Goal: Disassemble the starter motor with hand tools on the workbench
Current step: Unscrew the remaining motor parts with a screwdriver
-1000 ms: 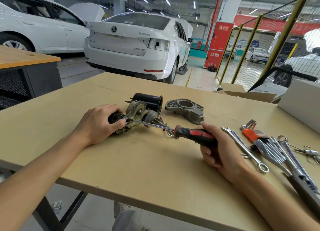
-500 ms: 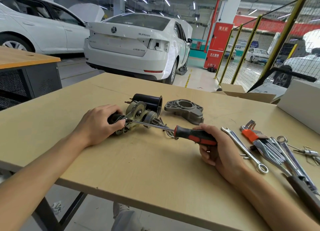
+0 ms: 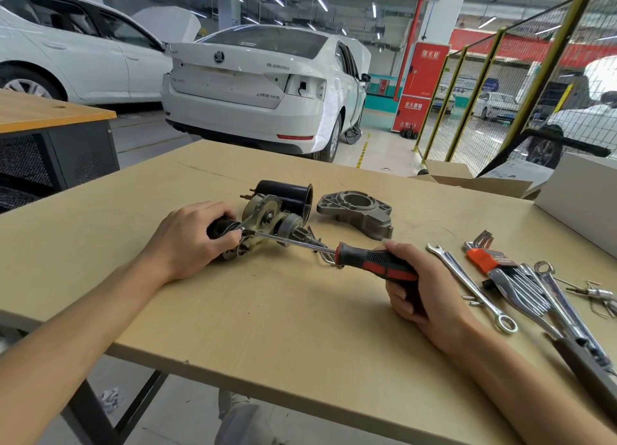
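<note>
— Why is the starter motor (image 3: 267,224) held down on the surface (image 3: 300,311)?

— It is held so it cannot roll. The left hand (image 3: 187,241) is wrapped round its dark end, near the middle of the surface, and that grip is clenched on the motor.

— And the screwdriver (image 3: 350,256)?

— Its red and black handle is grasped tight by the right hand (image 3: 424,294). The long metal shaft is laid low across the motor, and the tip is pushed in just by the left fingers. A screw or a part is probably being worked loose there, but the very tip cannot be seen well.

— Why is the grey cover (image 3: 357,214) set behind?

— It seems to have been taken off already, so it is kept out of the way.

— And the wrenches (image 3: 474,287)?

— They are spread out on the right, near the tool hand, so they can be picked up fast.
</note>
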